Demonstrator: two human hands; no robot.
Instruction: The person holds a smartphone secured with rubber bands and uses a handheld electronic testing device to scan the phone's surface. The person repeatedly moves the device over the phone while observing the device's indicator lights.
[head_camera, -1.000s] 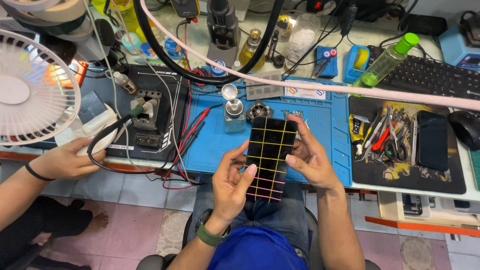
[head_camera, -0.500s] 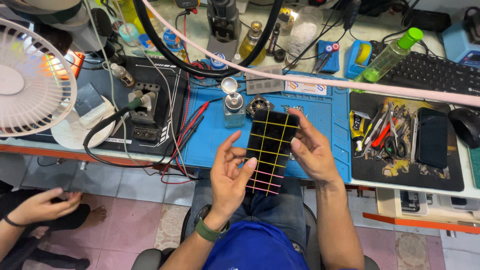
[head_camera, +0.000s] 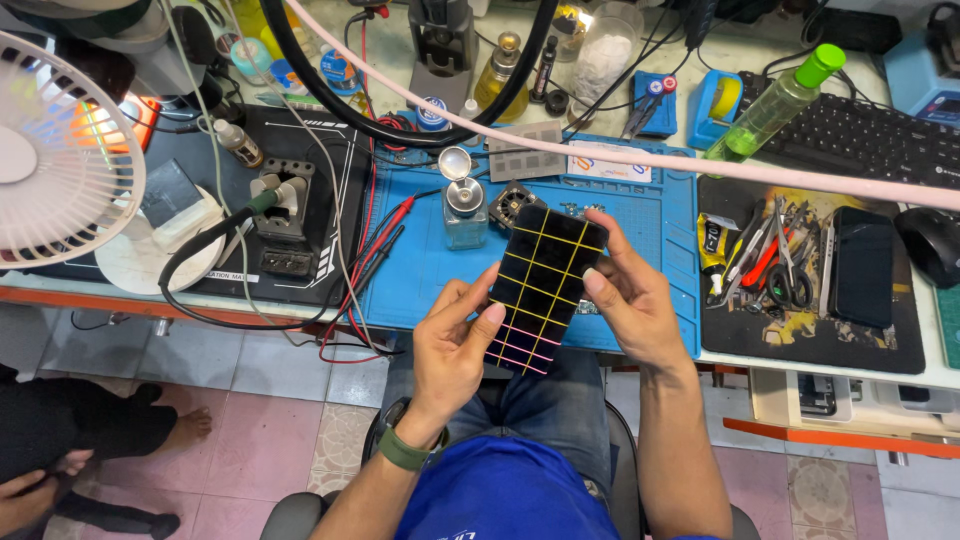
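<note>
At the centre of the frame, the left hand (head_camera: 455, 345) and right hand (head_camera: 630, 300) gripped a flat, glossy black rectangular panel with a yellow grid (head_camera: 545, 285) by its long edges, fingers curled around it, above the blue rubbery work mat (head_camera: 420, 270).

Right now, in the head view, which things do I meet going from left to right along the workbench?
White fan → black cable loop → glass dispenser bottle → black gridded panel held between left hand and right hand → tool pile → dark phone → black mouse.
</note>
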